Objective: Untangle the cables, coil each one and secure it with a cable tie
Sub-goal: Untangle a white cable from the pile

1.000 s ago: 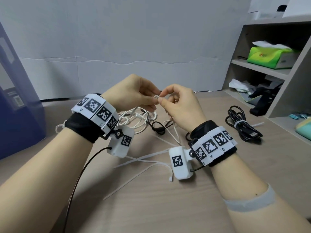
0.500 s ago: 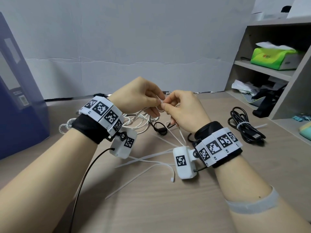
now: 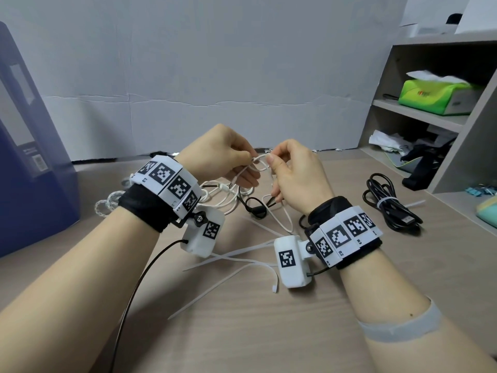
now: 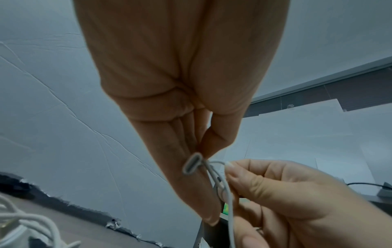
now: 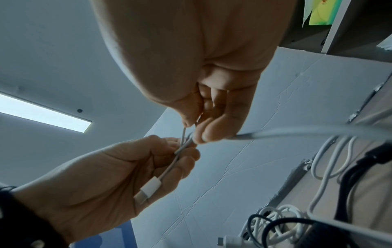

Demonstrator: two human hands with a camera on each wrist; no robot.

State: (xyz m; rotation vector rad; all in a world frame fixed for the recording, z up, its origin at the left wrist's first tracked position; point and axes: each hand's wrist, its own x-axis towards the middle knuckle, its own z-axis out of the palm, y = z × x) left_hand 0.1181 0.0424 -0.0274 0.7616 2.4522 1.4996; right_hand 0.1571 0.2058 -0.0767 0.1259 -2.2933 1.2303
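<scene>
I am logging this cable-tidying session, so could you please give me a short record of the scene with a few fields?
left hand: left hand pinches the white cable, its plug lying against the fingers
right hand: right hand pinches the same cable close by
height: both hands held above the desk
tangle: white and black cables heaped under the hands
finished: black cable bundle at right, coiled and tied
spare ties: loose white cable ties on the desk
shelf: green tissue box

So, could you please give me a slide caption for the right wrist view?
Both hands pinch a thin white cable, the left hand also holding its connector.
</scene>
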